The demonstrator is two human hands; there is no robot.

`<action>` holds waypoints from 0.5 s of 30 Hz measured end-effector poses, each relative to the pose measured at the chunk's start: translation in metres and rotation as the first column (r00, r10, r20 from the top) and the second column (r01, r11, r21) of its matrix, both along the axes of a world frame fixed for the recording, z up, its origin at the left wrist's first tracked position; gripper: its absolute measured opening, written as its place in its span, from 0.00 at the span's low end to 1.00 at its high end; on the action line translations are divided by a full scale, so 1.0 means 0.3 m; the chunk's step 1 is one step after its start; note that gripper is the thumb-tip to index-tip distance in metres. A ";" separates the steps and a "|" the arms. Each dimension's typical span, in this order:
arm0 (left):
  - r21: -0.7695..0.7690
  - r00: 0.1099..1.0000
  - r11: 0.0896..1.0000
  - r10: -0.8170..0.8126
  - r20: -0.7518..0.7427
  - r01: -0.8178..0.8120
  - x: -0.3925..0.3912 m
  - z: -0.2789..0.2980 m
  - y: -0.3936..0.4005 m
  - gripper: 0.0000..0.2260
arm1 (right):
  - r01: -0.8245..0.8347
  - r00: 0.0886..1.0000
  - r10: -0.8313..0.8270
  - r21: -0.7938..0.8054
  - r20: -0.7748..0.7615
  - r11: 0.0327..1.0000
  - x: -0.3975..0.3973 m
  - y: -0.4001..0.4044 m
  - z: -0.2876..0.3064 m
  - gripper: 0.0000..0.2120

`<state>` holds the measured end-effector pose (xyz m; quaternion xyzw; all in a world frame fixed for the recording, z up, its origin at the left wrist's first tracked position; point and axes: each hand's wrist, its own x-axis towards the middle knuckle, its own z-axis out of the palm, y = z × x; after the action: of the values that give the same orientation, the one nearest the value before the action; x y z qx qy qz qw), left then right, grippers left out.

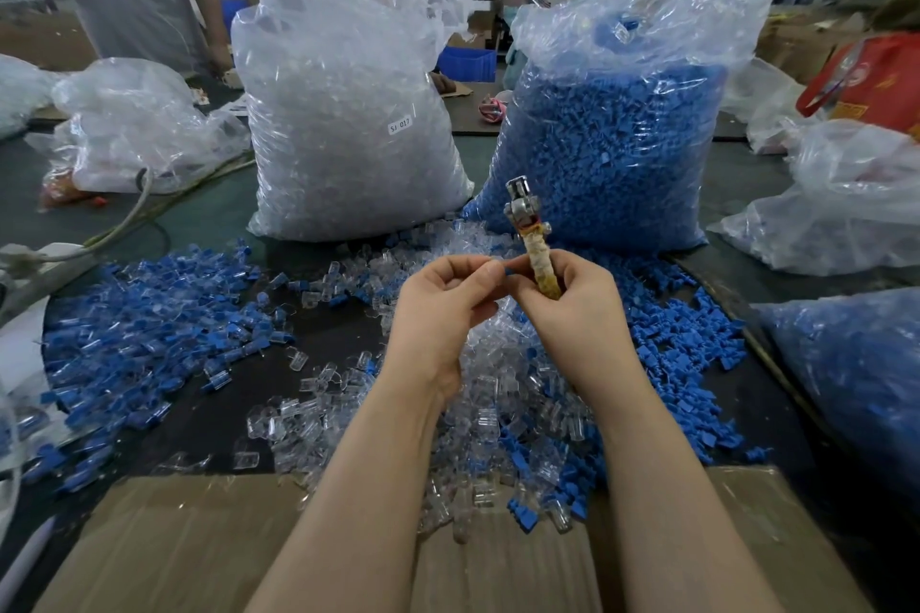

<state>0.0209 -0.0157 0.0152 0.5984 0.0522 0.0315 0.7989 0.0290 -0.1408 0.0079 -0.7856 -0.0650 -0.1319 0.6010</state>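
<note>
Nearest: cardboard flaps [199,538] under both forearms, then clear pieces [498,413] and blue pieces [672,343] heaped on the dark counter [338,334], too many to count. Above the heap, left hand [440,309] with fingers [463,271] curled together, pinching one small blue part [508,270] at the tips. Touching it from the other side, right hand [580,314], clamped round the wrapped handle of one tool [540,264] — upright, metal head above the knuckles. Beyond, two big upright bags side by side — clear-filled bag [343,115] left, blue-filled bag [622,139] right. Further off, smaller plastic bags [144,124] at both edges.
</note>
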 end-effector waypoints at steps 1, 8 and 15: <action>-0.010 1.000 1.000 0.002 -0.012 -0.002 0.002 0.001 0.001 0.02 | 0.012 1.000 -0.012 -0.002 -0.001 1.000 0.000 0.001 -0.002 0.03; -0.113 0.991 0.986 0.111 -0.073 -0.119 0.009 0.012 0.007 0.03 | 0.056 0.996 -0.057 0.018 0.071 0.998 0.004 0.005 0.001 0.07; -0.155 0.996 0.985 0.075 -0.045 -0.081 -0.005 0.023 -0.006 0.05 | 0.049 0.987 -0.057 0.059 0.147 0.997 -0.002 0.023 0.006 0.09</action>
<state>0.0193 -0.0176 0.0220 0.5319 0.0936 0.0467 0.8403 0.0284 -0.1338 0.0099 -0.7582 -0.0850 -0.2080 0.6120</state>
